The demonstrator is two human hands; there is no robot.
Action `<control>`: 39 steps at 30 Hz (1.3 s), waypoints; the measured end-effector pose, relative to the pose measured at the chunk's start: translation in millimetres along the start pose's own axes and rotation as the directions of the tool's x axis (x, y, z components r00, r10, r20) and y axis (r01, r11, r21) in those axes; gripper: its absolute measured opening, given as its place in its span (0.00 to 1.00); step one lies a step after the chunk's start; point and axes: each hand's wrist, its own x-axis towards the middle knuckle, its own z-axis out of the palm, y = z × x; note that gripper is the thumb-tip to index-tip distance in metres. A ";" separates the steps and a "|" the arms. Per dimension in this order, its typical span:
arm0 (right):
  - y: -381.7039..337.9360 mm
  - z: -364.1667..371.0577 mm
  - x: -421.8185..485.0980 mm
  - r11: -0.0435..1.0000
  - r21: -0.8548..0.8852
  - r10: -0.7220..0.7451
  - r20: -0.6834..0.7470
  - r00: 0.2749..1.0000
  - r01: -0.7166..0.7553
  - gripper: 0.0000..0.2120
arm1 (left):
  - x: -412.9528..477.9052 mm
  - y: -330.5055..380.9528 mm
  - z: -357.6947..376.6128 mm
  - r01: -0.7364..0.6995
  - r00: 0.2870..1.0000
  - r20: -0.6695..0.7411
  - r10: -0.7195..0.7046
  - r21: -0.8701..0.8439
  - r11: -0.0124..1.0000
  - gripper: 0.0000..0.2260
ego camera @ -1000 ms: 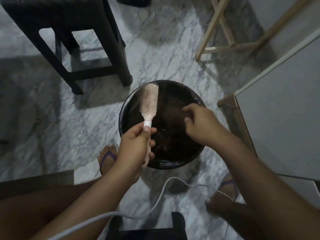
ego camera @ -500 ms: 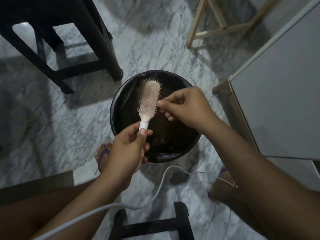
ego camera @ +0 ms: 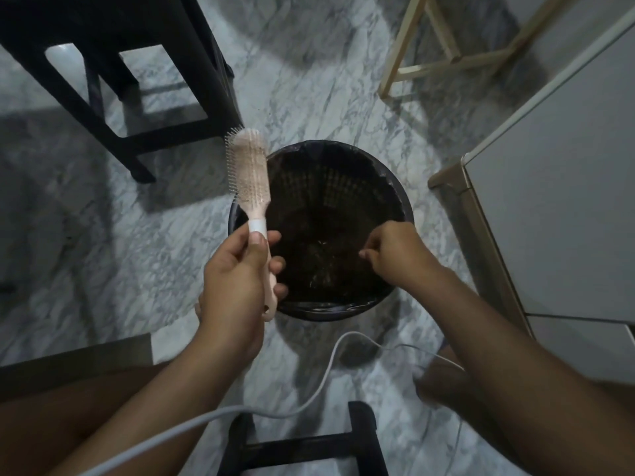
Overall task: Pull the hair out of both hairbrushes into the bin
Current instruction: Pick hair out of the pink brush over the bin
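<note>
Left hand (ego camera: 237, 280) grips handle of pale pink plastic hairbrush (ego camera: 252, 187), bristled head upright, tilted slightly left, over left rim of round black mesh bin (ego camera: 391, 187) lined with dark bag; bin stands on grey-veined marble floor (ego camera: 103, 242)
Right hand (ego camera: 395, 255) over bin's right side, fingers bunched, pointing down; whether it holds hair, cannot tell
Thin white cable (ego camera: 323, 383) curves across floor near feet
Dark wooden stool (ego camera: 113, 108) upper left; pale wooden frame (ego camera: 443, 60) upper right; grey cabinet (ego camera: 556, 214) at right
</note>
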 end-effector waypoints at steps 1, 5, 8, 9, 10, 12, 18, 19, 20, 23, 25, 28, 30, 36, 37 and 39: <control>-2.1 -0.1 -1.6 1.000 -0.023 0.014 0.019 1.000 -0.014 0.07 | 1.4 1.4 -1.3 -0.010 1.000 0.007 0.010 0.004 1.000 0.08; -20.9 -17.5 -3.6 0.994 0.011 -0.111 0.074 0.991 0.111 0.28 | 1.8 -1.0 -3.9 -0.002 0.999 0.054 -0.002 0.065 0.998 0.09; -45.8 -28.2 -5.4 0.862 0.483 -0.154 -0.044 0.987 0.156 0.36 | -1.5 -9.8 -1.8 0.031 0.991 0.126 -0.043 0.102 0.994 0.10; -53.1 -29.1 -6.2 0.750 0.644 -0.143 -0.063 0.988 0.150 0.35 | -2.9 -12.6 -0.4 0.036 0.988 0.143 -0.052 0.112 0.993 0.11; -58.2 -29.0 -6.8 0.645 0.752 -0.140 -0.057 0.988 0.135 0.32 | -4.6 -15.0 0.8 0.037 0.986 0.156 -0.056 0.122 0.992 0.11; -64.8 -29.7 -8.6 0.563 0.817 -0.159 -0.036 0.987 0.121 0.20 | -7.5 -18.3 3.2 0.038 0.983 0.172 -0.061 0.135 0.990 0.11; -64.4 -35.1 -9.3 0.604 0.778 -0.144 -0.104 0.984 0.171 0.07 | -5.6 -19.7 1.4 0.075 0.984 0.152 -0.094 0.129 0.989 0.11; -63.9 -36.9 -8.7 0.618 0.762 -0.139 -0.136 0.981 0.193 0.07 | -5.0 -19.9 1.2 0.093 0.983 0.148 -0.109 0.113 0.989 0.11; -62.9 -38.7 -7.9 0.629 0.749 -0.126 -0.166 0.978 0.209 0.08 | -4.5 -19.5 0.9 0.099 0.983 0.143 -0.113 0.098 0.990 0.11; -54.8 -37.6 -4.4 0.655 0.730 -0.065 -0.204 0.977 0.196 0.10 | -4.8 -16.8 1.7 0.035 0.988 0.146 -0.048 0.096 0.995 0.11; -45.6 -29.2 -0.7 0.674 0.725 -0.005 -0.192 0.981 0.145 0.11 | -9.8 -16.4 4.0 0.018 0.986 0.165 -0.036 0.106 0.994 0.11; -31.7 -12.6 6.1 0.740 0.670 0.072 -0.166 0.983 0.059 0.12 | -19.6 -25.4 5.8 0.061 0.980 0.178 -0.085 0.136 0.989 0.11; -26.5 -4.6 10.0 0.784 0.620 0.108 -0.192 0.976 0.035 0.13 | -20.8 -33.5 4.2 0.038 0.986 0.151 -0.065 0.178 0.983 0.11; -27.1 8.3 10.5 0.887 0.456 0.092 -0.322 0.942 0.069 0.14 | -15.9 -44.4 -3.1 -0.090 0.995 0.062 0.073 0.335 0.938 0.13; -27.4 12.9 8.7 0.904 0.424 0.085 -0.306 0.948 0.056 0.14 | -18.1 -47.3 -3.0 -0.091 0.995 0.059 0.075 0.343 0.935 0.13; -26.9 20.2 6.8 0.931 0.363 0.084 -0.279 0.957 0.025 0.14 | -21.7 -54.0 -2.6 -0.091 0.996 0.044 0.081 0.369 0.925 0.13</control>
